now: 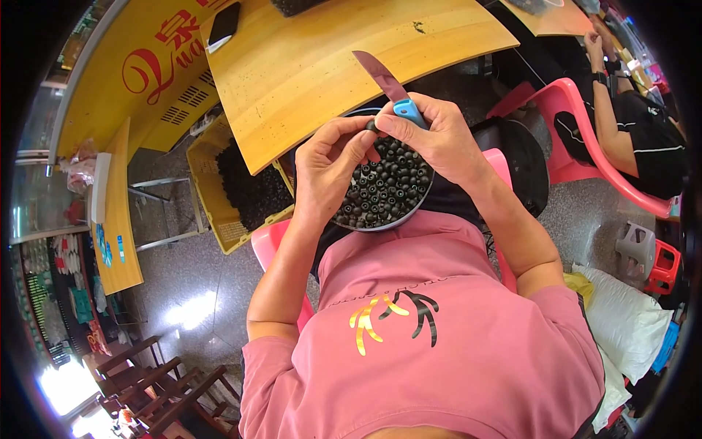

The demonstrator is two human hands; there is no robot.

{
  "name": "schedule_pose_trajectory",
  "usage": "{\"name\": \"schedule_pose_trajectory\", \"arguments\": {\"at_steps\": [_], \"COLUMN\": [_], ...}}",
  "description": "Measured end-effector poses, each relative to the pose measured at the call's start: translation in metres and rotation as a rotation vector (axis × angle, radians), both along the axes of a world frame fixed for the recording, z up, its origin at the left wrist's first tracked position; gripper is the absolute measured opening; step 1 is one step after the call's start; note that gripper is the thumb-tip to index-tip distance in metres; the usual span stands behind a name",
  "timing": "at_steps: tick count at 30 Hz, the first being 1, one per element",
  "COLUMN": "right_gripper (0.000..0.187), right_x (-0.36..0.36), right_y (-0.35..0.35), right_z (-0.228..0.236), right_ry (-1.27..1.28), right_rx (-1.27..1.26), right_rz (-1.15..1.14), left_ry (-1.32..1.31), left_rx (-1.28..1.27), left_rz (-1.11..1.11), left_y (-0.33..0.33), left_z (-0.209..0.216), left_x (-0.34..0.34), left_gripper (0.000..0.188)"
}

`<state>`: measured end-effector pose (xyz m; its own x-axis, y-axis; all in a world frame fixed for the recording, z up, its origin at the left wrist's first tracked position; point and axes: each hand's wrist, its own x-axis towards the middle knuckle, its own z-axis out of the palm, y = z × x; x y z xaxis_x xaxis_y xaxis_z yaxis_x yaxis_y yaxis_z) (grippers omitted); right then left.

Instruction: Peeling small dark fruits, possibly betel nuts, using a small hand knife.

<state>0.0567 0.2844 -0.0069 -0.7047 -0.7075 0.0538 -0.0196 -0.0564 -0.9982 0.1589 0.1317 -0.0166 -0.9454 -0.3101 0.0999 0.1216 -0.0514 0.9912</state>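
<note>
My right hand (pixel 442 139) is wrapped round the blue handle (pixel 408 111) of a knife (pixel 380 73), its broad blade pointing up and to the left over the table edge. The fingers of my left hand (pixel 325 164) are pinched on a small dark round bead-like piece (pixel 372 126), and my right thumb presses at it from the other side. Right under both hands, a round bowl (pixel 391 226) rests on my lap. It is filled with many similar dark pieces (pixel 387 179), several with a pale-ringed hole. My fingers partly hide the held piece.
Ahead stands a wooden table (pixel 314 80) with a phone (pixel 224 26) at its far left. A yellow crate (pixel 219 212) of dark pieces sits on the floor at left. A pink chair (pixel 585 132) holds another person (pixel 629 132) at right. White sacks (pixel 621 318) lie at lower right.
</note>
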Motion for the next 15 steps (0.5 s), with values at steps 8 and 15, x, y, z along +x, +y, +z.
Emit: {"name": "schedule_pose_trajectory", "arguments": {"at_steps": [8, 15], "right_gripper": [0.019, 0.016], "right_x": [0.003, 0.002], "right_y": [-0.003, -0.005], "right_z": [-0.006, -0.011], "right_ry": [0.559, 1.022], "right_rx": [0.017, 0.051], "right_rz": [-0.154, -0.203], "left_ry": [0.047, 0.130], "left_rx": [0.080, 0.074], "left_rz": [0.038, 0.048], "left_y": [-0.003, -0.001], "left_z": [-0.007, -0.007], "left_x": [0.002, 0.002], "left_gripper": [0.020, 0.020]}}
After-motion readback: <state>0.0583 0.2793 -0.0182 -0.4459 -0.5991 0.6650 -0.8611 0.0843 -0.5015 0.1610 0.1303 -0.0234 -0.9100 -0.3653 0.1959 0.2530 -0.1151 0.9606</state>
